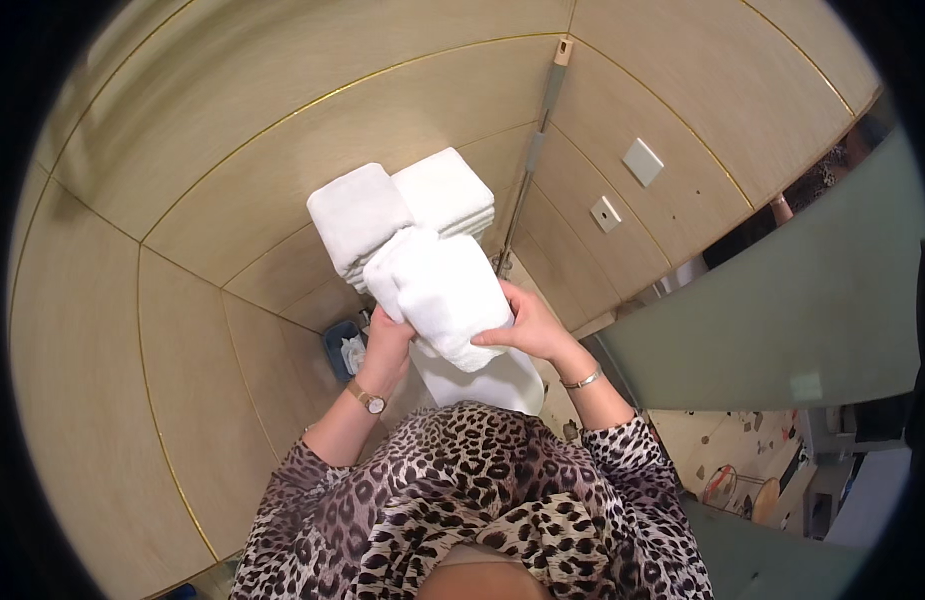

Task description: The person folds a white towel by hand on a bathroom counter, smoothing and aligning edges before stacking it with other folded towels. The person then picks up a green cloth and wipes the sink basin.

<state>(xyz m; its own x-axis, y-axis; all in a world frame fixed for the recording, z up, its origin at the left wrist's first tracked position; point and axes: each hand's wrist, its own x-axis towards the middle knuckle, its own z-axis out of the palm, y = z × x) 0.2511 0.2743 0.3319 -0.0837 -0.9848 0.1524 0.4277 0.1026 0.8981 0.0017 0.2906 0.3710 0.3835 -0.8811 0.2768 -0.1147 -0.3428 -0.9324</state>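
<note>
Between my two hands is a folded white towel [455,292], its near edge rumpled. My left hand [389,345] grips its lower left side, and my right hand [534,322] holds the right side with the thumb on top. Just beyond it rise two stacks of folded white towels: a left stack [361,214] and a right stack [447,187]. The held towel overlaps the near edge of the stacks in view; whether it touches them I cannot tell. What the stacks rest on is hidden. Below the towel shows a smooth white surface [485,382], perhaps a toilet lid.
A blue waste bin [342,349] with white paper stands at the left wall. A metal pole [522,187] runs up the far corner. White wall plates [643,162] sit on the right wall. A frosted glass door [770,300] stands at right, a round stool [765,501] beyond it.
</note>
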